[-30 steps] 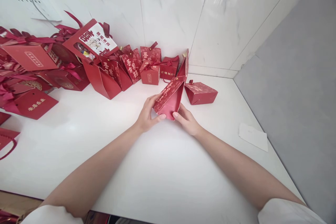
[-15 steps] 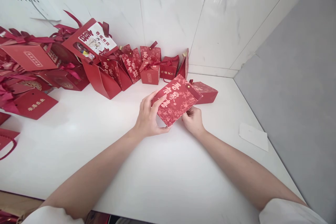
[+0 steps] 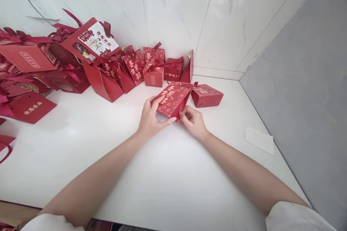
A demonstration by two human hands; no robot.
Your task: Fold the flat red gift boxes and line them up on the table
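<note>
Both my hands hold a small red gift box [image 3: 173, 99] with gold characters and a floral print, just above the white table [image 3: 168, 177]. My left hand [image 3: 149, 118] grips its left side, fingers curled on the printed face and thumb under the near corner. My right hand [image 3: 193, 122] pinches the box's lower right corner. The box lies tilted, its printed face turned up and to the left. Right behind it a closed red box [image 3: 207, 95] rests on the table.
A row of red gift boxes and bags [image 3: 135, 68] with ribbons lines the white wall, piling up toward the left [image 3: 29, 75]. A white paper slip [image 3: 259, 140] lies near the table's right edge. A grey floor [image 3: 303, 90] drops off on the right.
The box was first held open side toward me, then turned with its printed face up, and now is tipped lower and flatter. My right hand shifted to its lower corner.
</note>
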